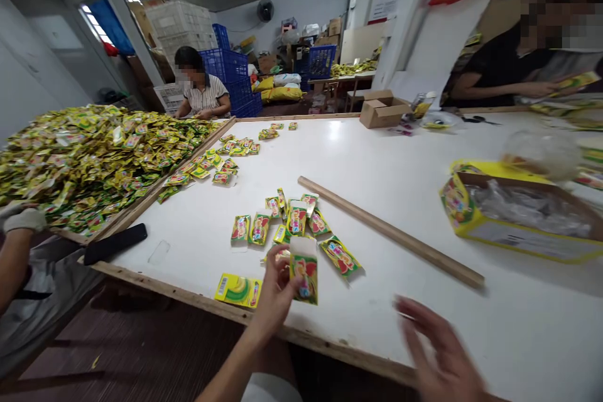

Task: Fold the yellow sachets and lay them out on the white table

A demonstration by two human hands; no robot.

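My left hand (pixel 277 292) grips a small green candy box (pixel 305 276) with a red fruit picture, its white top flap raised. It is held over the near edge of the white table (pixel 358 320). Just beyond it lies a loose group of similar small boxes (pixel 259 228), some with open white flaps. A yellow box (pixel 239 289) with a barcode lies flat to the left of this hand. Over the table at the right, my right hand (pixel 436 345) is blurred, its fingers apart and nothing visible in them.
A wooden strip (pixel 391 230) crosses the table. At the right stands a yellow display carton (pixel 513 245) with clear plastic inside. A phone (pixel 117 243) rests at the left edge, beside a heap of packets (pixel 94 157). Co-workers sit at the back, right and left.
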